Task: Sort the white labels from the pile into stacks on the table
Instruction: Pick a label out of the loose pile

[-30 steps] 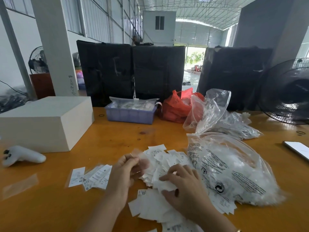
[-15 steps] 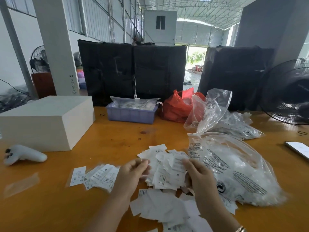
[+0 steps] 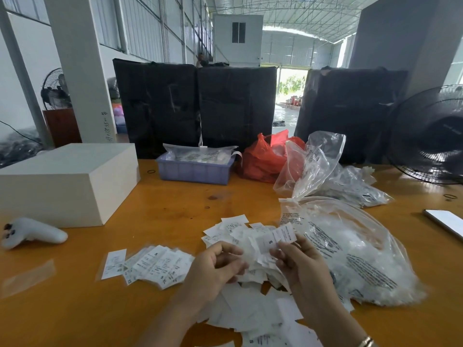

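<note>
Warehouse hall, orange table (image 3: 175, 204). Right hand (image 3: 304, 262) pinches a white label (image 3: 275, 237) above the pile (image 3: 250, 271), long axis left-right; left hand (image 3: 215, 267) half-curled, contents unclear. Sorted labels (image 3: 150, 265) lie left.

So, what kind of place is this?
Probably a warehouse or packing workshop: a high metal roof, big black wrapped bales behind the table, and clear bags of labels.

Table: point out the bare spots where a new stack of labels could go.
Bare wood lies between the white box, purple bin and label pile, and near the front left edge below the sorted labels. It is crowded on the right, around the plastic bags.
</note>
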The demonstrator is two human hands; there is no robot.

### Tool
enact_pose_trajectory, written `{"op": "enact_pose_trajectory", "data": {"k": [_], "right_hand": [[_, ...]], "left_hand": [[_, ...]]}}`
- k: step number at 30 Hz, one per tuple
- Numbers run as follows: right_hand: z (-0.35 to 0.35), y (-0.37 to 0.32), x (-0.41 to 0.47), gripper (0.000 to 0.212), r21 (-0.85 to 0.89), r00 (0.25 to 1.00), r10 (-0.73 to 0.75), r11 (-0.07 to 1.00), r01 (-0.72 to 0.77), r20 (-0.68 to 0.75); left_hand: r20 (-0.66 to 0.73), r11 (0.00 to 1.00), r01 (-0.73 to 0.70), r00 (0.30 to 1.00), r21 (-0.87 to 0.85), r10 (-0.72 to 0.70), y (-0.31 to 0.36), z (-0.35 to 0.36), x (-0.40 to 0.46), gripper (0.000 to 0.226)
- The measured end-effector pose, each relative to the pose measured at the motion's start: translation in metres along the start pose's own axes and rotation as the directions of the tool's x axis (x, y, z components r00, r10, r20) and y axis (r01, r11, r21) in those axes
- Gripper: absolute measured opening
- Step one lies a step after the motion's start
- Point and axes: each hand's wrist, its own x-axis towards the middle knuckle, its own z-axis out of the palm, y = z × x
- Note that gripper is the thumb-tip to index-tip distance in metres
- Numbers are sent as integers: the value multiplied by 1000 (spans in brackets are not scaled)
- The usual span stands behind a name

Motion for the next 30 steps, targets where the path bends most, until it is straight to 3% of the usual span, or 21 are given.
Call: {"op": "enact_pose_trajectory", "data": {"k": [8,11,14,18,24,30], "right_hand": [[-2,0,4,48,-7,994,26,1000,-26,110],[-4,-2,4,38,-26,981,100,995,-97,169],[-5,-2,3,8,-119,968,161,983,-140,191],[-5,-1,3,14,-150,973,155,980,-130,173],[2,2,-3,38,-333,980,-111,929,162,168],[4,4,-4,45,-347,956,-252,892,290,149]], "left_hand": [[-57,998,-67,996,-20,65,0,-3,0,12],[-76,997,-79,994,-12,78,0,-7,1,14],[-79,997,-76,994,-22,74,0,-11,3,11],[-86,996,-81,993,-22,79,-2,-12,5,5],[-42,990,-80,996,-112,76,0,-12,4,34],[-3,995,-86,996,-57,86,-2,-13,4,14]]}}
